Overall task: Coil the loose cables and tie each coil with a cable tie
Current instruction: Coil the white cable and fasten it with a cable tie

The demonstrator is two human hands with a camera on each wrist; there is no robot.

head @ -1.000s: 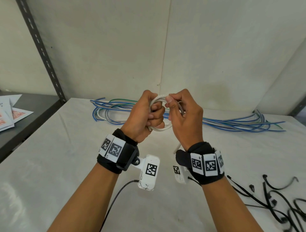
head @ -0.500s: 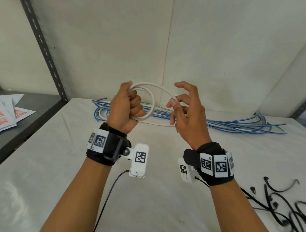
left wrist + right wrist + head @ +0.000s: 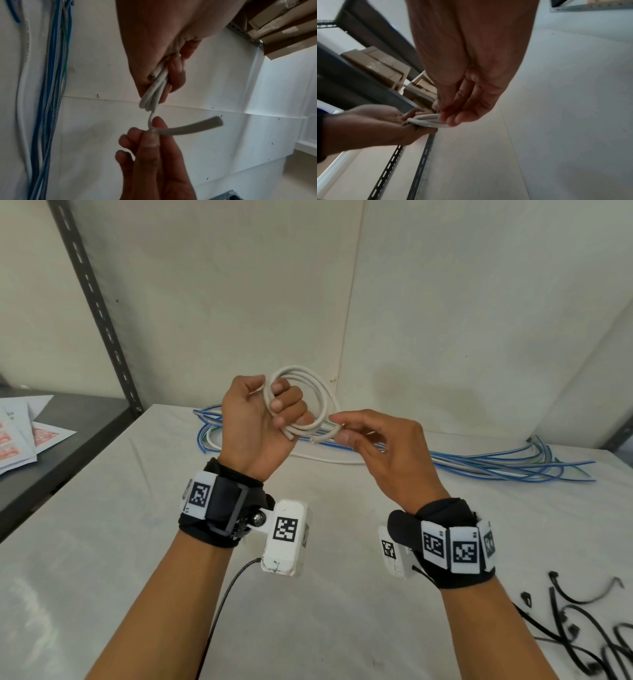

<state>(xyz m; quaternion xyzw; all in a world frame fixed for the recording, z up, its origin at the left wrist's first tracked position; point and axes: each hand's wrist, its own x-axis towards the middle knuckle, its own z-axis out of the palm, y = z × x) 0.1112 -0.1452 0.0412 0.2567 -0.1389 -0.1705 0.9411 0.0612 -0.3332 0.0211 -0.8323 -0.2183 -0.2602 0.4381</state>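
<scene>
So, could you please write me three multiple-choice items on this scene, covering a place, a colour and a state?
1. Where do the black cable ties lie?
A) table, near right B) grey shelf C) on the wall
2. What colour is the coiled round cable?
A) blue B) white C) black
3. What is the right hand doing?
A) resting flat B) holding a tie C) pinching the cable's end

Answers: 1 A, they sprawl by the right forearm. 2 B, the left hand grips white loops. 3 C, fingertips pinch the loose end.
</scene>
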